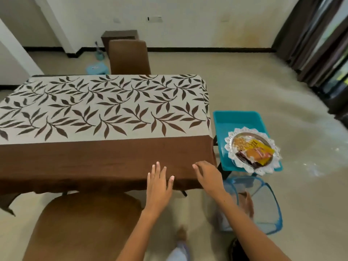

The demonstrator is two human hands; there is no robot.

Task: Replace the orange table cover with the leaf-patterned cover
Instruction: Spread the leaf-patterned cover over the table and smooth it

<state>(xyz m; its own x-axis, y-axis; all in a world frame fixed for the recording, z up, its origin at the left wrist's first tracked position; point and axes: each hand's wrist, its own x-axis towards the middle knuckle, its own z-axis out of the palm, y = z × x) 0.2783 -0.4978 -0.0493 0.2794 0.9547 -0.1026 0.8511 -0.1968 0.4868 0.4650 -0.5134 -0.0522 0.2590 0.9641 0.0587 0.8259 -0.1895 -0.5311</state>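
Nearly done: leaf-patterned cover [105, 106] spans table, we flatten near edge, left hand [159, 185] and right hand [209, 176] flat, holding nothing (orange cover unseen).

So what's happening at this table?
A person is dressing a table. The leaf-patterned cover is already spread over the tabletop, and both hands lie on its plain brown border at the near edge: the left hand flat with straight fingers, the right hand near the corner. A tray of snack packets waits on a blue stool beside the table. I can't make out an orange cover for sure.
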